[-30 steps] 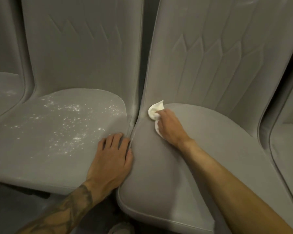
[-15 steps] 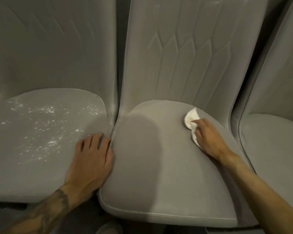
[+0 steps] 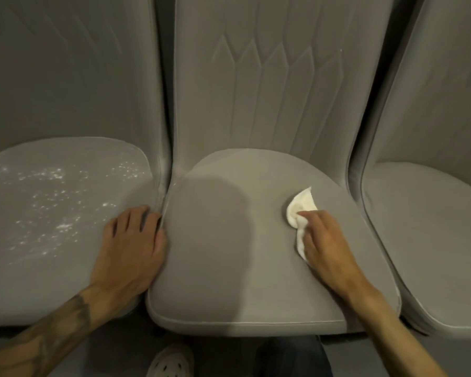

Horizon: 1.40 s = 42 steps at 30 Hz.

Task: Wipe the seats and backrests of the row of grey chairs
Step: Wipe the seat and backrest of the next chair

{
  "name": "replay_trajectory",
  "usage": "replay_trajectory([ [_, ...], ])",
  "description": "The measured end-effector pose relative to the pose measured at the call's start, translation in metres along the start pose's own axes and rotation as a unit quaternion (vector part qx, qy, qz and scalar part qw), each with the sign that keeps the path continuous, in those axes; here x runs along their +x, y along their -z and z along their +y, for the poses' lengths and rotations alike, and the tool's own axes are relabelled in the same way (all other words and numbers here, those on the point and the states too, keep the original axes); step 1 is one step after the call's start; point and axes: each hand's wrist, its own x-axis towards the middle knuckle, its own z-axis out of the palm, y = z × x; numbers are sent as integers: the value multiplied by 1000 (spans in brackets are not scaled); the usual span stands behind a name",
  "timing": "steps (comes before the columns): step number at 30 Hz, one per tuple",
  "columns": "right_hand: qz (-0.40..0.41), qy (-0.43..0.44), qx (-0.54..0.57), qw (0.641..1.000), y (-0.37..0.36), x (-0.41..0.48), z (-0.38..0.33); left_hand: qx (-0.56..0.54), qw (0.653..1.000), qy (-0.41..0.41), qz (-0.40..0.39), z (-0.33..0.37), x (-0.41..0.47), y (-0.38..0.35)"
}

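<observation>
Three grey chairs stand side by side. On the middle chair's seat (image 3: 229, 254) my right hand (image 3: 326, 240) presses a crumpled white cloth (image 3: 301, 208) against the right half of the cushion, fingers curled over it. My left hand (image 3: 131, 246) lies flat on the right edge of the left chair's seat (image 3: 52, 213), fingers spread, its thumb side against the gap between the two chairs. That left seat is speckled with white powder (image 3: 46, 197). The middle backrest (image 3: 269, 77) has stitched pointed panels.
A third grey seat (image 3: 433, 240) lies to the right, close against the middle one. Below the seats' front edges are the dark floor, a white perforated shoe (image 3: 172, 361) and a dark trouser leg (image 3: 291, 357).
My right hand has carried the cloth from the seat's back left corner across to its right side, then a little toward the front. The left hand has stayed planted on the left seat.
</observation>
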Motion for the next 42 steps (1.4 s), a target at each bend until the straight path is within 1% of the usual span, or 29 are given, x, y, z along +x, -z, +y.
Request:
replay_trajectory([
  [1,-2,1,10,1000,-12,-5,-14,4,1000,-1,-5,0,2,0],
  [2,-24,7,32,999,-28,-9,-35,4,1000,1,-9,0,5,1],
  [3,-49,33,72,996,-43,-13,-59,-4,1000,9,-12,1,9,1],
  [4,-69,82,100,989,-56,-15,-84,-15,1000,17,-13,1,16,1],
  [6,-105,196,116,968,-75,-10,-116,-36,999,15,-14,-1,33,-1],
  [7,-118,219,128,960,-78,2,-121,-46,999,9,-13,-1,43,-2],
  [9,-116,206,131,963,-84,32,-112,-64,998,-2,-4,-4,68,-4],
  [12,-50,123,92,987,-83,82,-88,-89,995,-30,41,-5,113,-7],
  [15,50,100,102,988,-69,130,-68,-112,987,-54,105,0,161,-6],
  [17,127,84,97,984,-59,163,-59,-129,979,-54,148,3,192,-2],
  [20,230,73,53,969,-42,206,-47,-140,962,-43,229,4,234,6],
  [22,287,89,-9,954,-28,233,-33,-146,946,-39,287,2,260,11],
  [24,345,99,-75,931,-12,257,-17,-148,932,-45,329,2,285,20],
  [26,392,103,-126,905,3,278,-1,-140,924,-32,355,3,310,32],
  [27,405,105,-145,897,9,287,7,-138,921,-22,364,5,321,38],
  [29,403,113,-171,892,16,302,21,-134,915,-11,381,7,338,46],
  [31,396,129,-205,886,19,310,34,-124,909,-10,398,8,347,46],
  [34,416,140,-236,867,33,323,39,-113,901,-21,419,5,351,40],
  [38,482,120,-217,840,95,368,16,-112,899,-23,423,4,353,39],
  [40,504,113,-185,836,121,385,7,-110,897,-22,427,5,353,38],
  [42,504,111,-177,838,119,384,8,-109,896,-28,429,5,353,37],
])
